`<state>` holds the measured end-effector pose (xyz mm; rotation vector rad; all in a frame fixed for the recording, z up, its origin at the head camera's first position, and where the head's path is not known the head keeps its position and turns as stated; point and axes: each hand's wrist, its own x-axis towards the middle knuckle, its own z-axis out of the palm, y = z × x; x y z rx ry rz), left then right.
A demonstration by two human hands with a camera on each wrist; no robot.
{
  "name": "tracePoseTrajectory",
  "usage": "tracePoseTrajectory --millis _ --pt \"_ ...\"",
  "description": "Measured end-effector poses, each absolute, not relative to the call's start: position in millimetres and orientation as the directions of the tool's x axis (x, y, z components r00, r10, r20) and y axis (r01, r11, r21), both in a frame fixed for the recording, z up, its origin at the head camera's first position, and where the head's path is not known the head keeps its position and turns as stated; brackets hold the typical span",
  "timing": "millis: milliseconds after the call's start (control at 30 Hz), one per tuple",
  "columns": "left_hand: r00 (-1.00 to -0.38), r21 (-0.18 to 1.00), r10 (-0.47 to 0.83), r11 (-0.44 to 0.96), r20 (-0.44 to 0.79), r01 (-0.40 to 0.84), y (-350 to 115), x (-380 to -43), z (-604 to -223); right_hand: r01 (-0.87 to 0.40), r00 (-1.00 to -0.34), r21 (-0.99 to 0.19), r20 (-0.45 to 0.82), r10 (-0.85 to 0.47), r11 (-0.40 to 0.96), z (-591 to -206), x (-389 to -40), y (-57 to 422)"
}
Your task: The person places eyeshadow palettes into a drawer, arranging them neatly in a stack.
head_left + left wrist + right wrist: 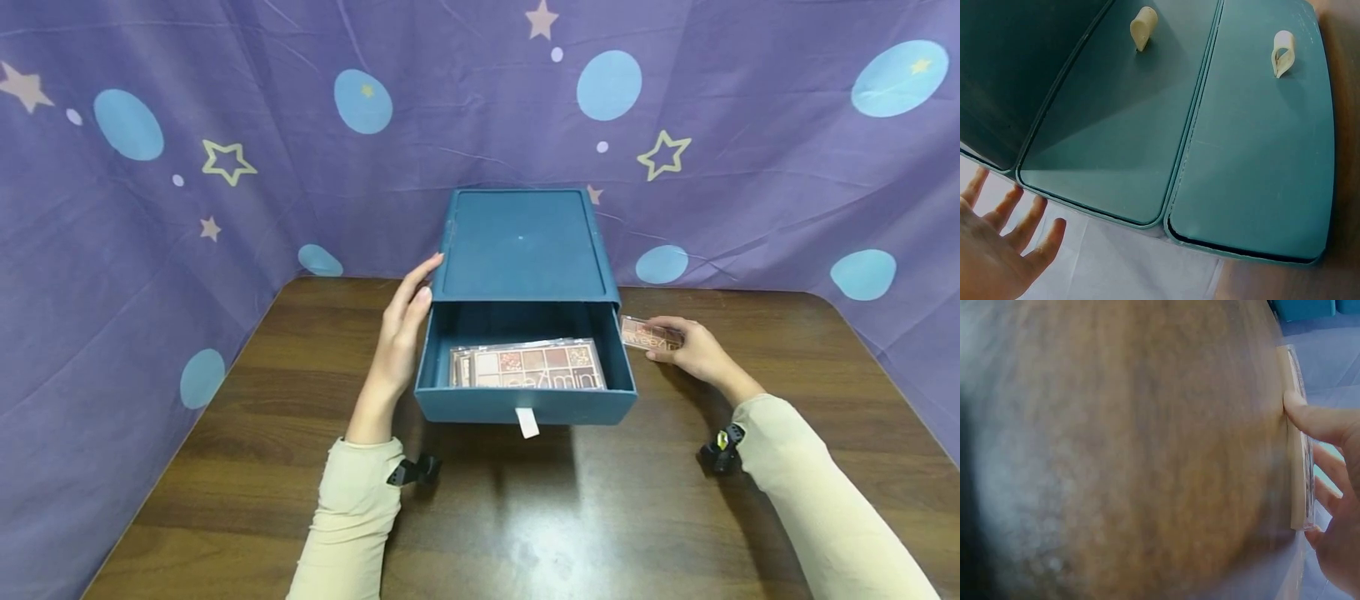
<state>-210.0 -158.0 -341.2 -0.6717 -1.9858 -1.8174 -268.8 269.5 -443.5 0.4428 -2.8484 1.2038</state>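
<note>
A blue-green plastic drawer unit [522, 250] stands on the table, its top drawer [465, 407] pulled out toward me. Inside the drawer lie stacked eyeshadow palettes [534, 367] with clear lids; how many is hidden. My left hand [396, 342] touches the unit's left side near the top, and the left wrist view shows its fingers [1025, 225] spread along the edge. To the right of the drawer, my right hand [696, 348] pinches another eyeshadow palette [636, 333] between thumb and fingers. That palette appears edge-on in the right wrist view, close to the table.
Lower drawers [1254, 156] with cream pull loops show in the left wrist view. A white pull tab [527, 422] hangs from the top drawer. The brown wooden table [262, 467] ends at a purple patterned curtain [480, 100] behind and at the left.
</note>
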Motion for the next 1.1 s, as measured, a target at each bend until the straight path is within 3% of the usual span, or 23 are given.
tracePoseTrajectory --millis 500,1100 --pt "-0.823 0.823 0.095 0.057 0.559 0.565 -157.6 -210.0 -342.5 -0.315 -0.947 -0.634 0.158 -0.281 0.706 -431.0 -246.9 263.8" --pt "-0.824 0.823 0.093 0.065 0.559 0.565 -157.2 -208.2 -340.1 -0.452 -0.886 -0.617 0.395 -0.244 0.644 -389.9 -189.1 267.1"
